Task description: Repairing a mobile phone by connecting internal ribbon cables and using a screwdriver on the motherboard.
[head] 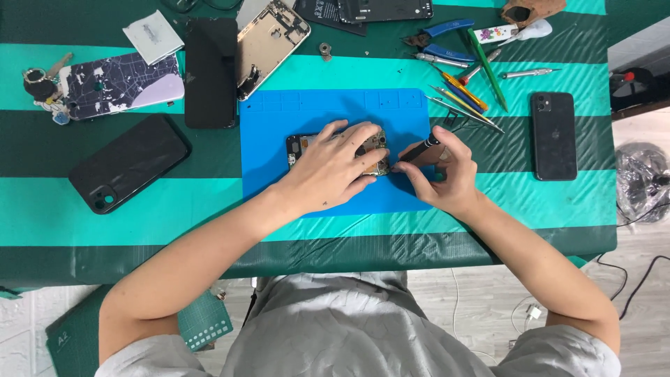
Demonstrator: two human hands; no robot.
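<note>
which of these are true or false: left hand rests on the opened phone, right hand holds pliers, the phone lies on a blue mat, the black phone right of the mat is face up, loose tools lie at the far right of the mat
1. The left hand rests on the opened phone body with exposed parts. True.
2. The right hand holds pliers. False: it holds a slim black screwdriver; the blue-handled pliers lie untouched.
3. The opened phone lies on the blue rectangular rubber mat. True.
4. The black phone right of the mat is face up. False: its back and camera show.
5. Thin loose metal hand tools lie by the mat's far right corner. True.
</note>
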